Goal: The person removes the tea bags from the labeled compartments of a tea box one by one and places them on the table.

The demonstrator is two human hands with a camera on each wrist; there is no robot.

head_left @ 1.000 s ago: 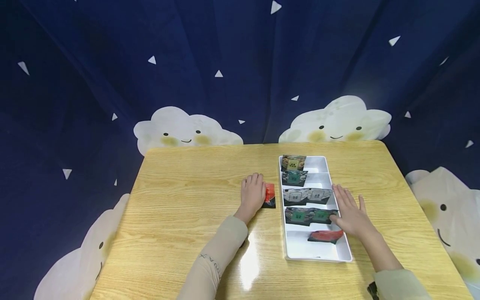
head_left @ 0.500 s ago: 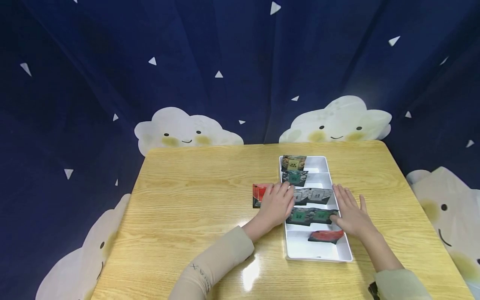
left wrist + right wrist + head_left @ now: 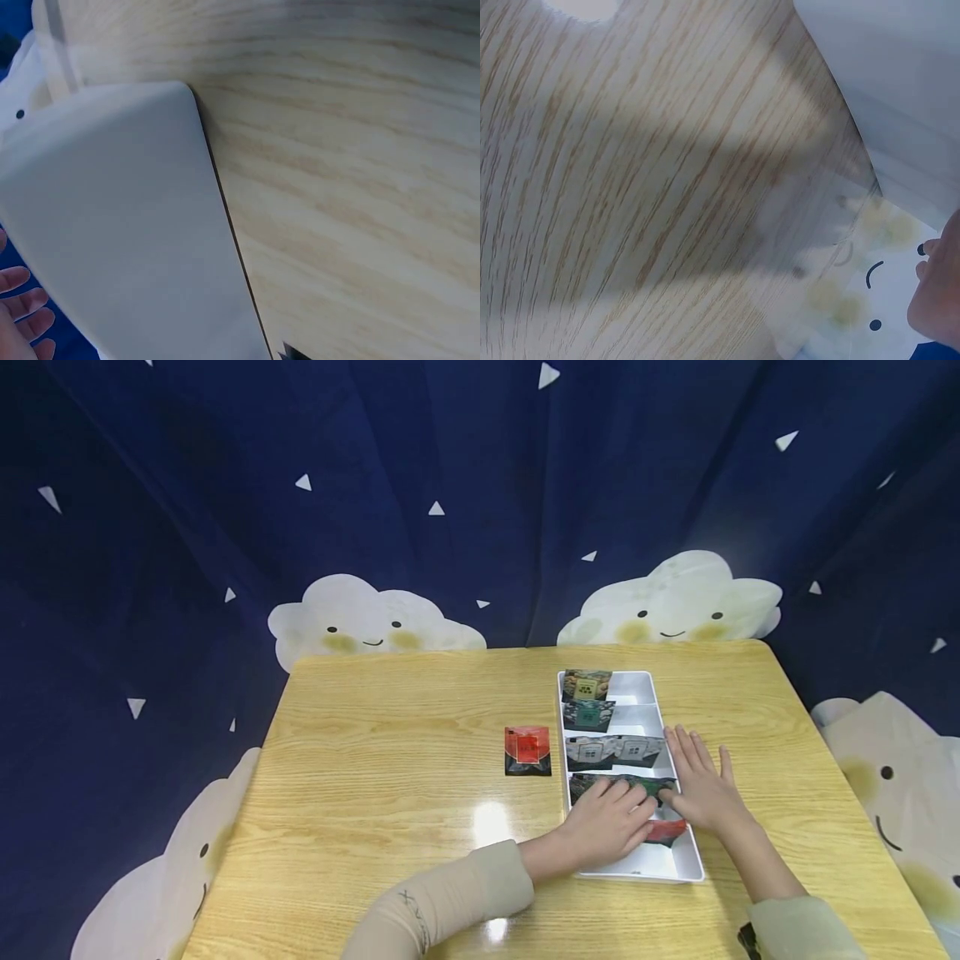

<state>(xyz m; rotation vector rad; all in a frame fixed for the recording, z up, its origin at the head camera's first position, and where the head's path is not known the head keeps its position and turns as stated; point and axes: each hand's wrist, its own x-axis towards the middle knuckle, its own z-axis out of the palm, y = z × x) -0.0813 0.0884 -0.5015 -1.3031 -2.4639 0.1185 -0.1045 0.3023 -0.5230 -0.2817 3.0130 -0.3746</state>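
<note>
A white compartment tray [image 3: 618,862] stands on the table, with flat packets leaning in its compartments. My left hand [image 3: 600,831] is over the front compartments, covering much of the green-labelled packets [image 3: 652,785] and part of a red packet [image 3: 665,832]. In the left wrist view, the fingers [image 3: 26,304] of that hand hang loosely above the tray rim, nothing visible between them. My right hand [image 3: 705,789] rests along the tray's right side, fingers straight and spread, thumb over the rim beside the green-labelled packets. Left of the tray lies a red and black packet [image 3: 527,750].
Behind the green-labelled packets stand two grey packets [image 3: 637,751], a teal-labelled packet [image 3: 588,716] and a yellow-labelled packet [image 3: 587,685]. The wooden table [image 3: 390,735] reaches back to a dark blue curtain [image 3: 480,468] with cloud prints.
My left hand has moved from the red and black packet on the table, across the tray's left edge, to the front compartments. That packet stays on the table. The right hand has stayed put.
</note>
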